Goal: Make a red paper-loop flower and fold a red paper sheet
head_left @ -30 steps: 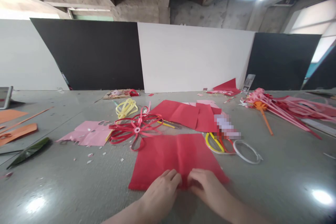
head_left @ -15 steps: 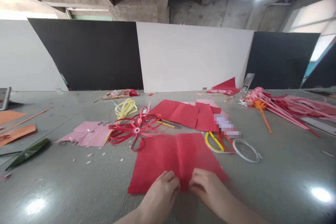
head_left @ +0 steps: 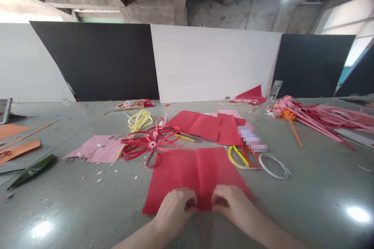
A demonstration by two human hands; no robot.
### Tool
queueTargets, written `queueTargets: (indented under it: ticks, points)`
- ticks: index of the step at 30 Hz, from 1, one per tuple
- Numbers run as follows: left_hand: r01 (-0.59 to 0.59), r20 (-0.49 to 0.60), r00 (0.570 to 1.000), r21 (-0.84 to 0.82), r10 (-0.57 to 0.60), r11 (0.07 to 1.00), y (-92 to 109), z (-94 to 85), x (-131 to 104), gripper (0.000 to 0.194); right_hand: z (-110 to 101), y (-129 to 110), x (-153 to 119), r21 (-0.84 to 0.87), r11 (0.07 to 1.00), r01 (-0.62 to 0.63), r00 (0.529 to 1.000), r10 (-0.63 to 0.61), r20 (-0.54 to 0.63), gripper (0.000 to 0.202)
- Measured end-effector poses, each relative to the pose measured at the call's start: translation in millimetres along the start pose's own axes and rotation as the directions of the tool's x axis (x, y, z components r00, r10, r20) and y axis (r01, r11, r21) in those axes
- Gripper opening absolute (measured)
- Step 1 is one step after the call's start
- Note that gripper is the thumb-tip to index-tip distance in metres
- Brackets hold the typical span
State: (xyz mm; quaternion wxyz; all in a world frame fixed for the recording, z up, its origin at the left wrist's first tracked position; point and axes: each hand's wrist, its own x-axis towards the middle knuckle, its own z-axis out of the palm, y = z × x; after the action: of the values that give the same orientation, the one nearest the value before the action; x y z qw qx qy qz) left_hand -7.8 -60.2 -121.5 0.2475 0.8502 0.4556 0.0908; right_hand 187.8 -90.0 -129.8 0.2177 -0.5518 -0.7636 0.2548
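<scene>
A sheet of red paper (head_left: 193, 167) lies flat in front of me, with a soft crease running down its middle. At its near edge my left hand (head_left: 177, 204) has its fingers curled onto the paper, thumb below the edge. My right hand (head_left: 230, 200) is curled the same way, a short gap to the right. Both hands grip the near edge, which looks slightly turned over at the left corner; the parts under the fingers are hidden. Touching the sheet's far left corner is a flower of looped red strips (head_left: 152, 144).
Beyond lie more red sheets (head_left: 201, 124), yellow strip loops (head_left: 140, 120) and cut pink paper (head_left: 102, 148). Scissors with yellow handles (head_left: 238, 158) and a white ring (head_left: 274, 166) sit right. Farther out are a green leaf (head_left: 33, 171), orange paper (head_left: 20, 151) and pink strips (head_left: 318, 118).
Both hands have shifted slightly along the near edge, the left one moving a little left, with fingers more curled. The red sheet stays in place.
</scene>
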Motion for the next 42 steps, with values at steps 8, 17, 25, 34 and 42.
queueTargets:
  ticks: [8,17,25,34,42]
  points:
    - [-0.053,0.078,0.996,0.069,0.047,0.996,-3.6,-13.1,-0.6,0.015,-12.1,4.1,-1.2,0.039,0.999,-0.007,0.999,0.006,0.032,0.020]
    - [-0.003,0.071,0.997,0.195,-0.011,0.981,-7.8,-27.1,-18.3,0.021,-21.3,12.4,-4.5,-0.166,0.982,-0.093,0.992,0.106,0.071,0.020]
    - [-0.022,0.080,0.997,0.345,-0.005,0.939,-9.0,-27.6,-37.8,0.029,-25.9,4.5,-8.8,-0.298,0.946,-0.124,0.985,0.154,0.078,0.019]
    - [-0.151,-0.101,0.976,0.331,0.194,0.931,-37.2,-8.8,-55.1,0.026,-22.0,8.6,-9.8,-0.311,0.942,-0.124,0.985,0.156,0.080,0.019]
    - [-0.157,-0.109,0.968,0.438,0.226,0.885,-45.3,0.5,-60.0,0.035,-22.2,10.2,-10.7,-0.288,0.951,-0.113,0.987,0.141,0.077,0.018]
